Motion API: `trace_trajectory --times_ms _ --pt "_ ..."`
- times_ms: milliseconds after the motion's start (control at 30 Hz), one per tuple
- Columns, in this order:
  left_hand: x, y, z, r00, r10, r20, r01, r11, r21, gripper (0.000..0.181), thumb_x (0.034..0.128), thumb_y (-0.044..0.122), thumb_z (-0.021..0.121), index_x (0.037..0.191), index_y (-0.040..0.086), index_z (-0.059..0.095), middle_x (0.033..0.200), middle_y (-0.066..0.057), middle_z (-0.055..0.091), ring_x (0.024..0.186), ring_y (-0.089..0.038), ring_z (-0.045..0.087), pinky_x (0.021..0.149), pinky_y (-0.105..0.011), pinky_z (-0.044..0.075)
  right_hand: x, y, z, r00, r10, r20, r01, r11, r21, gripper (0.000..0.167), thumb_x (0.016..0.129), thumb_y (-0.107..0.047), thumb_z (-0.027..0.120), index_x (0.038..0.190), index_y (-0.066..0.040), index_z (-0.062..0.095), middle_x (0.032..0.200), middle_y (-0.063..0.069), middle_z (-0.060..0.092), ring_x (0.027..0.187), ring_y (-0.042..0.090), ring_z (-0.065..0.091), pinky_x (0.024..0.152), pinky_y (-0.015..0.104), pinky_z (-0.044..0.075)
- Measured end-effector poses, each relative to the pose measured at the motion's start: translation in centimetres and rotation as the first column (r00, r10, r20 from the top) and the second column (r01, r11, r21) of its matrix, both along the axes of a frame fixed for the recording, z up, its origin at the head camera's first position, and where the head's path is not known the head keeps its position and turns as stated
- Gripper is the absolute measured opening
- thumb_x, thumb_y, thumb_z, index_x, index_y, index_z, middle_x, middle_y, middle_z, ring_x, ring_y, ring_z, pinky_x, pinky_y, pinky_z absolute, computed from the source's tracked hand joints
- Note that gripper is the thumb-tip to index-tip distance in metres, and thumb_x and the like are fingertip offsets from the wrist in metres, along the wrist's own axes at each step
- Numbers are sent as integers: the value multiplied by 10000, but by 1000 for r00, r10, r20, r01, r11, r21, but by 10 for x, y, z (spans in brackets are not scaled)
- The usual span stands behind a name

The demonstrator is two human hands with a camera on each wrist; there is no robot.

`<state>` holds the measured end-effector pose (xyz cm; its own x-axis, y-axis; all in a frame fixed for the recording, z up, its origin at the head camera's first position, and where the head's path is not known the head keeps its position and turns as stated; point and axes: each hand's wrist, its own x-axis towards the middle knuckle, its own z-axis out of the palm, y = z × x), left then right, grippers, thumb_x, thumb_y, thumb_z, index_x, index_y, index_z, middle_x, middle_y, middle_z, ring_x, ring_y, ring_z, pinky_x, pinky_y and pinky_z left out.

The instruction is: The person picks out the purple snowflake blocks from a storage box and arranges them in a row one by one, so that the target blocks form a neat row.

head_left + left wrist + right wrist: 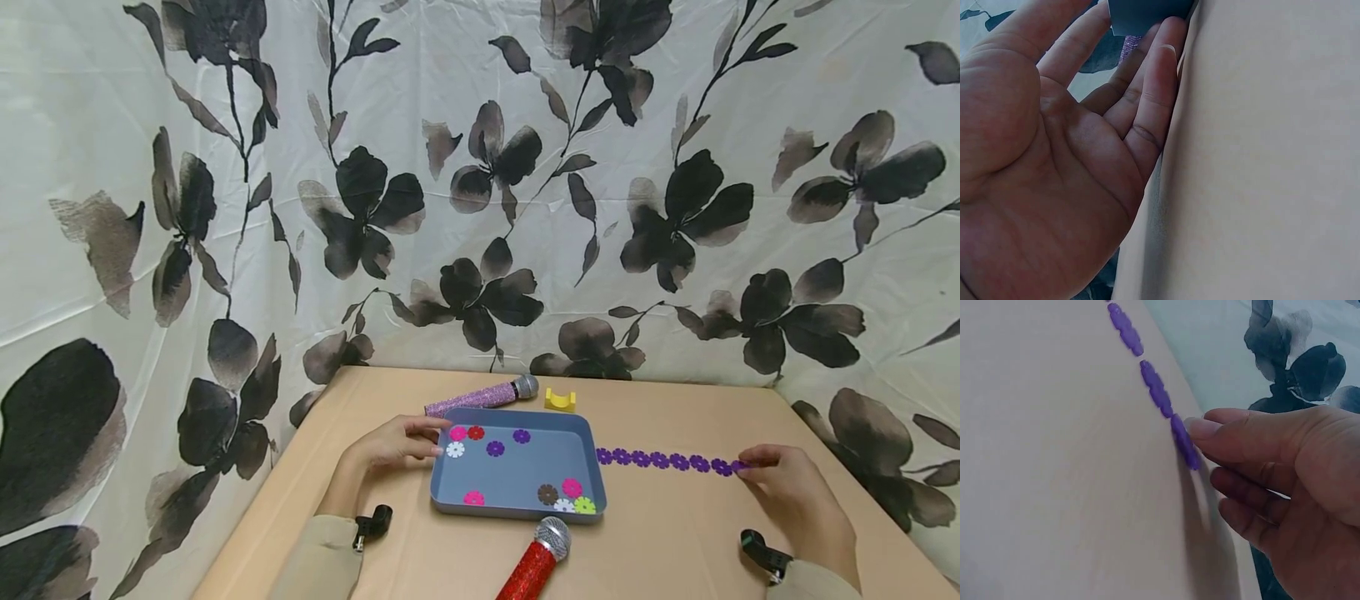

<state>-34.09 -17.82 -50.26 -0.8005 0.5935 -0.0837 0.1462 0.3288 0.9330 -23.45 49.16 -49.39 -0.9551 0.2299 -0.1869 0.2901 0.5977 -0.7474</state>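
A row of purple flower-shaped pieces [659, 460] runs rightward from the blue-grey tray [517, 476]. At its far right end my right hand [798, 492] pinches the last purple flower piece [1183, 442] between thumb and index finger, the other fingers loosely bent below. Narrow gaps show between pieces in the right wrist view. My left hand [386, 446] touches the tray's left end with fairly straight fingers; the left wrist view shows its palm [1066, 162] and the tray's corner [1147, 14] by the fingertips. Inside the tray lie loose flowers in pink, red, white, purple, brown and green.
Behind the tray lie a pink glittery microphone [480, 396] and a small yellow cradle-shaped stand [560, 400]. A red glittery microphone [534, 562] lies in front of it. Floral cloth [585, 208] hangs beyond the beige table [675, 542].
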Motion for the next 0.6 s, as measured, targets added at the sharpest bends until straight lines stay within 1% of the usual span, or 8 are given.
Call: trace_trajectory --times_ms 100,167,200,267,333,367,500,600 --pt "0 -1 1 1000 4 12 -4 1000 5 548 931 195 801 1442 106 623 1233 -212 664 1009 -196 597 777 -264 541 0 -7 8 1000 -15 5 15 1000 -21 485 979 -195 732 1368 54 584 1371 301 580 1256 465 481 1063 736 316" --pt "-1 -1 1 1000 4 15 -5 1000 8 554 931 197 802 1444 100 620 1233 -208 665 1009 -197 598 773 -264 540 -1 -16 14 999 -6 -49 6 1000 -1 536 1011 -270 696 1422 41 547 1434 329 514 1262 472 460 1080 680 381" --pt "-1 -1 0 1000 3 19 -3 1000 11 558 931 196 801 1448 95 616 1240 -213 663 1012 -197 600 774 -262 541 -1 -21 18 995 12 -102 -8 999 37 545 1017 -314 687 1420 29 557 1419 317 530 1220 426 505 1043 601 465" --pt "-1 -1 0 1000 0 22 0 1000 17 561 934 189 798 1452 87 610 1247 -224 662 1009 -193 600 768 -258 536 -3 -34 24 973 49 -224 -32 996 79 532 1022 -346 680 1402 14 584 1351 243 593 1128 276 565 917 386 561" --pt "-1 -1 0 1000 -4 21 4 1000 21 566 934 184 796 1455 75 604 1251 -235 661 1003 -188 603 765 -256 536 -7 -48 30 939 83 -333 -53 994 97 507 1020 -357 681 1376 -1 615 1223 97 665 1016 114 576 771 213 535" --pt "-1 0 0 1000 -7 19 7 1000 22 569 935 182 795 1457 70 600 1253 -239 662 1001 -186 606 767 -255 538 -10 -55 33 924 89 -372 -64 995 81 493 1018 -349 688 1368 -8 627 1185 7 670 989 53 561 757 170 520" --pt "-1 0 -1 1000 -9 8 9 1000 16 573 934 185 796 1460 72 598 1250 -232 668 986 -177 608 762 -256 539 -17 -78 44 881 106 -461 -98 994 41 456 1014 -325 697 1347 -16 652 1086 -249 609 975 -55 525 773 110 488" --pt "-1 1 -1 1000 -6 2 6 1000 10 570 935 190 795 1459 77 601 1242 -221 672 975 -175 604 751 -259 536 -21 -93 48 863 116 -491 -107 993 46 426 1014 -313 699 1325 -23 672 1086 -278 595 989 -55 524 783 97 487"
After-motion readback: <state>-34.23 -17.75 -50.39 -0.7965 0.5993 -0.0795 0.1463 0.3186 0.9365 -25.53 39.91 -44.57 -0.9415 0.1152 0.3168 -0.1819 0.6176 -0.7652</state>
